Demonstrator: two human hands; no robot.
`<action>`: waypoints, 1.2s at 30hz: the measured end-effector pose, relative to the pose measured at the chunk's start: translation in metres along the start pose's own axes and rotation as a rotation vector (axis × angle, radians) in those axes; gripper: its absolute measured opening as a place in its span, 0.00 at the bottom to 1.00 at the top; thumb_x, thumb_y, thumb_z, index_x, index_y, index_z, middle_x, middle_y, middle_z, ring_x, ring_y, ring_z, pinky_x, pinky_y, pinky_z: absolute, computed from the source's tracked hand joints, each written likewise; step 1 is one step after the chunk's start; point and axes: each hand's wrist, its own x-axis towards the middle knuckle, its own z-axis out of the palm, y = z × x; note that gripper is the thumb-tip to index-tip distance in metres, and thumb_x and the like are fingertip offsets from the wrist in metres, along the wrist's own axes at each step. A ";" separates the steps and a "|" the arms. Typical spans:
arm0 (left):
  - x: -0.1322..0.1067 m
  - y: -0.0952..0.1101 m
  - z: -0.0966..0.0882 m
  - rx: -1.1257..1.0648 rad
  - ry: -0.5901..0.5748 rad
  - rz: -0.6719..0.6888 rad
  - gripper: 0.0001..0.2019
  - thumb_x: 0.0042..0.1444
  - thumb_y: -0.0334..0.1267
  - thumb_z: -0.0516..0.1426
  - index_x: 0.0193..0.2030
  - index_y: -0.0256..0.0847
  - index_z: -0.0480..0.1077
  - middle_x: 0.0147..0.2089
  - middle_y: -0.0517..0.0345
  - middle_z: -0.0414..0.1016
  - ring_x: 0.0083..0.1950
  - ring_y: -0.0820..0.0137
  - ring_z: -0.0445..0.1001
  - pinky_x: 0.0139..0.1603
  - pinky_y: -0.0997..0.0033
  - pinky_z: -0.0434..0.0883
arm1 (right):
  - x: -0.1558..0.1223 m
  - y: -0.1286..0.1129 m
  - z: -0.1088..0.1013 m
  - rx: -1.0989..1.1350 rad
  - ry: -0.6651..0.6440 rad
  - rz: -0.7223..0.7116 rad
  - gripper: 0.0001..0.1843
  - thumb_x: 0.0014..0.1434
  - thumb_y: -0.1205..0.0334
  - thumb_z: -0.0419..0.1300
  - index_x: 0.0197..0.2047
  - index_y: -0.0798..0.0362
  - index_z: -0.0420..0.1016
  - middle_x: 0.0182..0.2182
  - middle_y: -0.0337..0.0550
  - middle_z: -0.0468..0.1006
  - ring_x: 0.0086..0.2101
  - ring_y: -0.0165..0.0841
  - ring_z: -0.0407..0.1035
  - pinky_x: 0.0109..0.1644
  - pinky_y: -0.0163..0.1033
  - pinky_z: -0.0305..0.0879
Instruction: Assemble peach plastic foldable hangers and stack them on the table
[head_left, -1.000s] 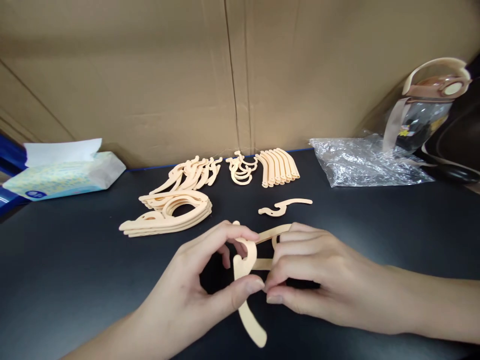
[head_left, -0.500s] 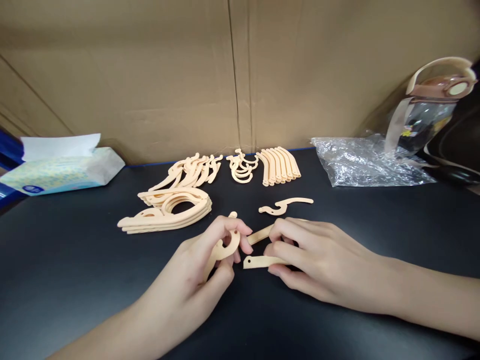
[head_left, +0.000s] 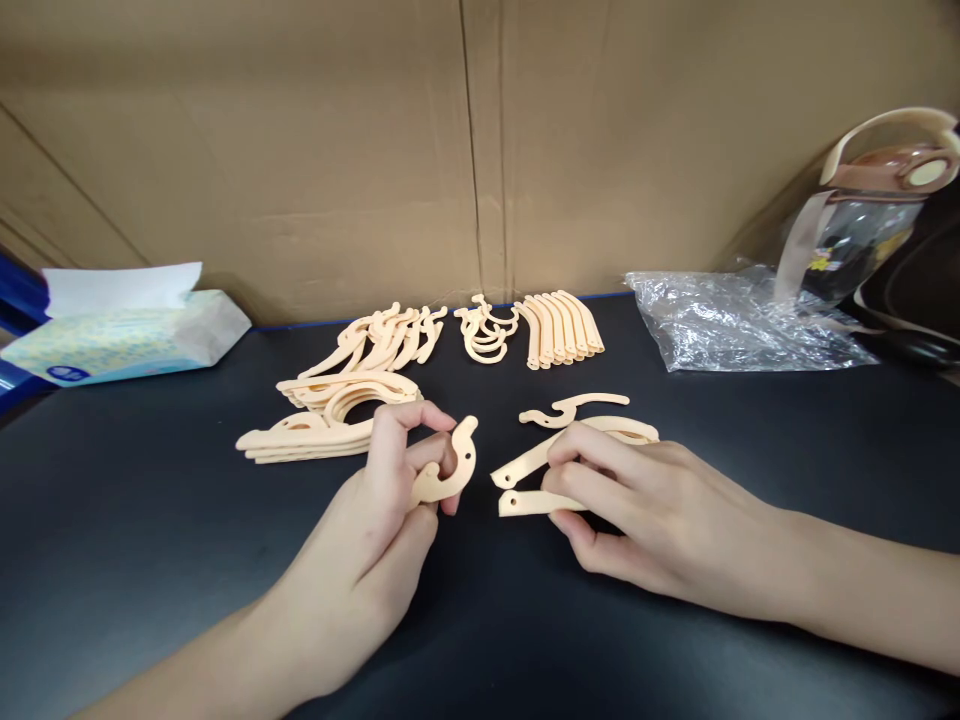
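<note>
My left hand [head_left: 390, 520] is closed around a cream hanger piece [head_left: 457, 468] with a curved hooked end and a small hole; the rest of it hides behind my fingers and palm. My right hand [head_left: 607, 500] is closed on two hanger arms [head_left: 529, 462], whose holed ends point left, one above the other, with a narrow gap between them. The hooked end and the arm ends are apart. Just beyond my right hand lies a loose hooked hanger piece [head_left: 574, 408] on the black table [head_left: 480, 630].
Left of centre is a stack of assembled folding hangers [head_left: 307, 438]. Behind it lie loose curved pieces [head_left: 386, 340], small hooks [head_left: 484, 330] and a row of hanger arms [head_left: 559, 330]. A tissue pack [head_left: 127, 330], plastic bag [head_left: 720, 320] and water bottle [head_left: 862, 240] flank them.
My left hand has drawn left, away from the arms, and the hooked end has turned more upright. My right hand has moved slightly right, and the arms' holed ends now sit closer together.
</note>
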 end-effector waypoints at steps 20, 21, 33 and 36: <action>-0.003 0.000 0.003 0.461 -0.130 0.294 0.10 0.70 0.43 0.52 0.36 0.44 0.61 0.30 0.68 0.66 0.26 0.75 0.65 0.26 0.74 0.57 | -0.002 -0.003 0.002 -0.140 0.088 0.025 0.07 0.64 0.66 0.54 0.35 0.52 0.72 0.55 0.46 0.79 0.52 0.38 0.75 0.33 0.37 0.75; -0.003 -0.001 0.003 0.470 -0.129 0.309 0.11 0.71 0.42 0.50 0.35 0.44 0.60 0.29 0.68 0.65 0.26 0.74 0.64 0.26 0.74 0.56 | -0.002 -0.003 0.002 -0.140 0.086 0.026 0.07 0.64 0.66 0.54 0.35 0.52 0.72 0.55 0.46 0.79 0.52 0.38 0.76 0.33 0.37 0.75; -0.002 0.001 0.004 0.449 -0.160 0.302 0.02 0.67 0.34 0.50 0.41 0.45 0.61 0.27 0.69 0.67 0.23 0.75 0.66 0.24 0.76 0.58 | 0.000 0.000 0.001 -0.093 0.097 -0.044 0.09 0.65 0.67 0.54 0.35 0.54 0.73 0.47 0.47 0.82 0.46 0.36 0.77 0.40 0.38 0.76; -0.002 0.004 0.005 0.389 -0.174 0.241 0.11 0.66 0.33 0.48 0.54 0.46 0.60 0.31 0.70 0.70 0.23 0.77 0.68 0.25 0.77 0.61 | 0.001 0.001 0.000 -0.082 0.055 -0.064 0.10 0.67 0.66 0.53 0.36 0.54 0.73 0.47 0.48 0.82 0.46 0.37 0.77 0.45 0.40 0.75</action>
